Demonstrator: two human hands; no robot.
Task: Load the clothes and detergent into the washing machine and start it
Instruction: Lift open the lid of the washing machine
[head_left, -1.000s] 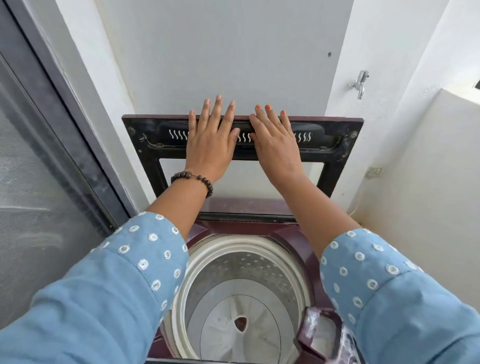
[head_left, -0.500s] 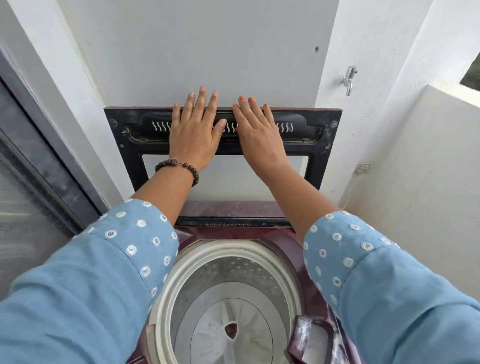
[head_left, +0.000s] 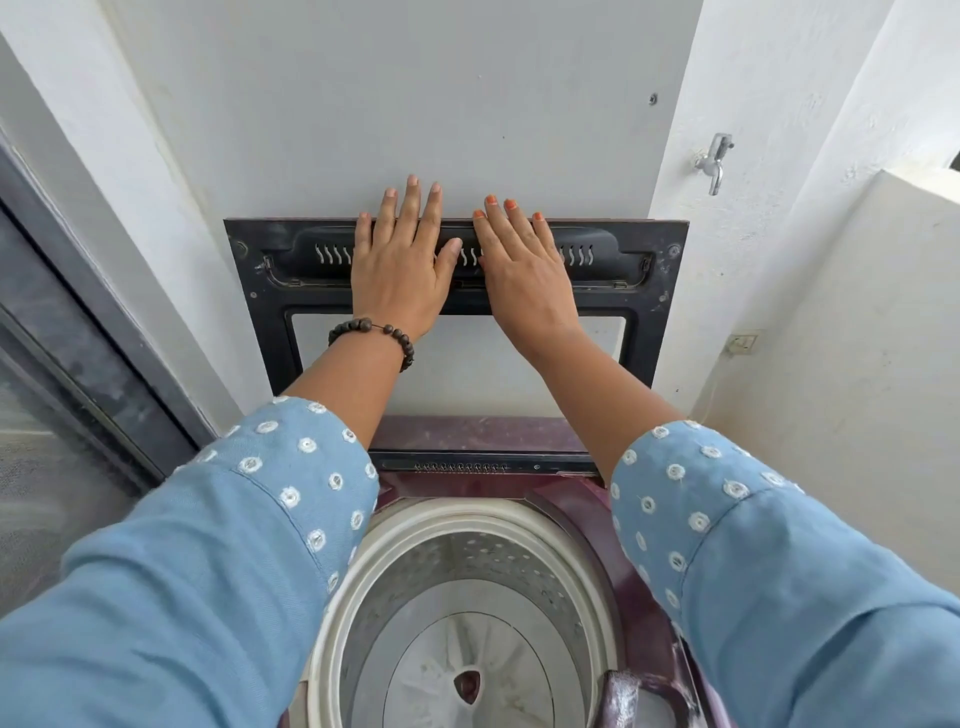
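- Left hand (head_left: 400, 280) spread flat on raised lid (head_left: 660, 270).
- Right hand (head_left: 524, 275) flat alongside, fingers straight.
- Below, open drum (head_left: 467, 566) of washing machine (head_left: 483, 434).

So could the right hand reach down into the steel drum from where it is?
Probably yes: the black-framed lid is up, the steel drum lies open below, and the right hand holds nothing.

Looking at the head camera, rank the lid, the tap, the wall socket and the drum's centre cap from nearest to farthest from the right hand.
1. Lid: the right hand presses flat on its top bar.
2. Tap: on the wall, up and right.
3. Wall socket: low on the right wall, a little farther than the tap.
4. Centre cap: at the bottom of the drum, farthest.
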